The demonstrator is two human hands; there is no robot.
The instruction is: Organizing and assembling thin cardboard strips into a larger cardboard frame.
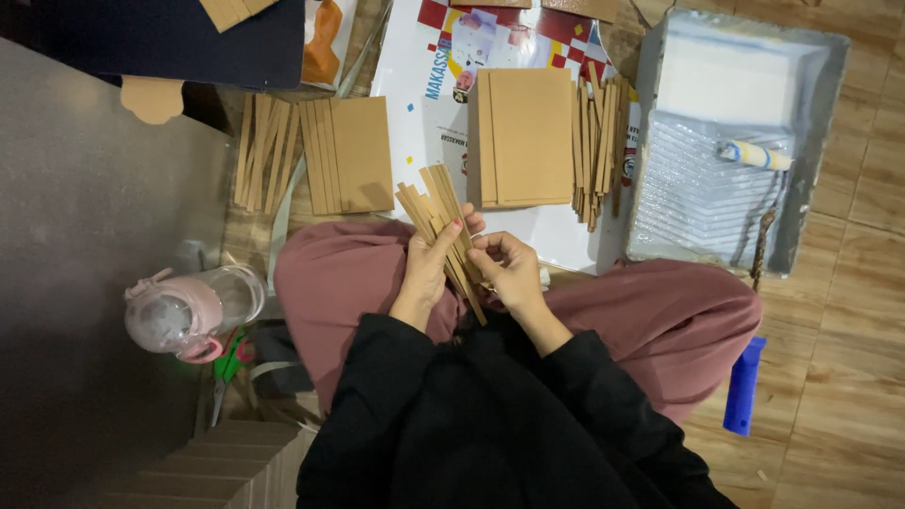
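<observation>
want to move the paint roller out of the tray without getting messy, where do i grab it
Take the paint roller by its dark handle, which runs down over the near rim of the grey tray. Come from the near side, by the knee: the handle end points that way, and the pale roller head lies across the ribbed slope.

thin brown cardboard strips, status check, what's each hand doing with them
Left hand shut on the bundle of thin brown cardboard strips. Right hand pinches the bundle's lower part. Stack of brown cardboard sheets lies ahead, apart; nothing in the way.
</observation>
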